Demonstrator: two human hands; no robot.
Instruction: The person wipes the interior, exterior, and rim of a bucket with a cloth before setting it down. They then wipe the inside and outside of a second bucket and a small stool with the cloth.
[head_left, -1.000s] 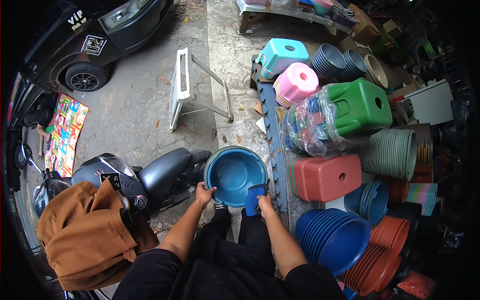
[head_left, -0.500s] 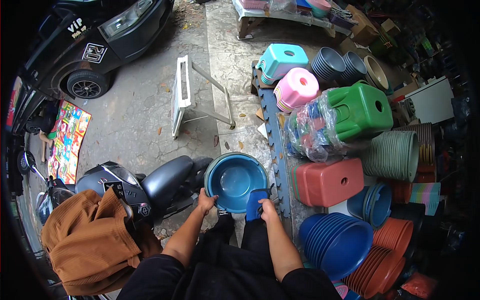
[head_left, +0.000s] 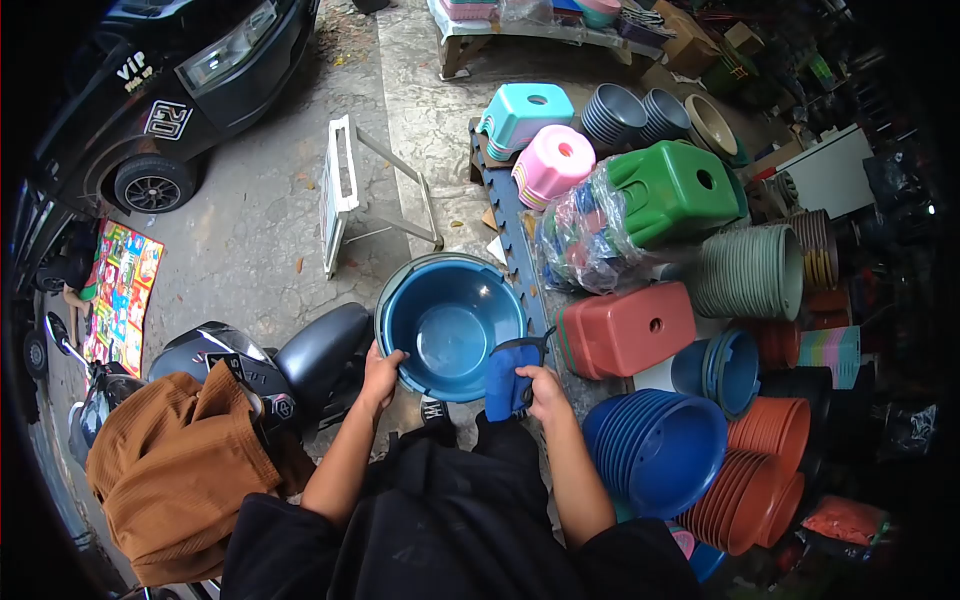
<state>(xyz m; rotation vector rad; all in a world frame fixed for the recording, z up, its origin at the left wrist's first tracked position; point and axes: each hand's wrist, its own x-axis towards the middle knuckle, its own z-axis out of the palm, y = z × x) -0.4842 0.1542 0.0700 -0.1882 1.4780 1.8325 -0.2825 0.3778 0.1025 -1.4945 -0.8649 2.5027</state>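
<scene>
A blue plastic basin (head_left: 408, 305) is in front of my body, with a greyish-green rim showing around its far left side, as if a second basin sits under it. My left hand (head_left: 379, 380) is closed on the near left edge, thumb over the rim. In my right hand (head_left: 546, 392) is a blue cloth (head_left: 512, 372) with a dark edge, gripped between thumb and fingers. The cloth lies against the basin's near right rim and covers part of it. The inside of the basin holds nothing visible.
To my right stand stacked dark blue basins (head_left: 655, 450), red-brown stools (head_left: 635, 330), green stools (head_left: 680, 195) and pink stools (head_left: 555, 160). A motorcycle (head_left: 320, 345) with a brown garment (head_left: 185, 465) is at left. Ahead are a folding sign frame (head_left: 340, 195) and a black vehicle (head_left: 150, 100).
The basin has come up closer to the camera, lifted by my left hand. My right hand has moved with the cloth, which now bunches more at the rim. The whole view has shifted slightly.
</scene>
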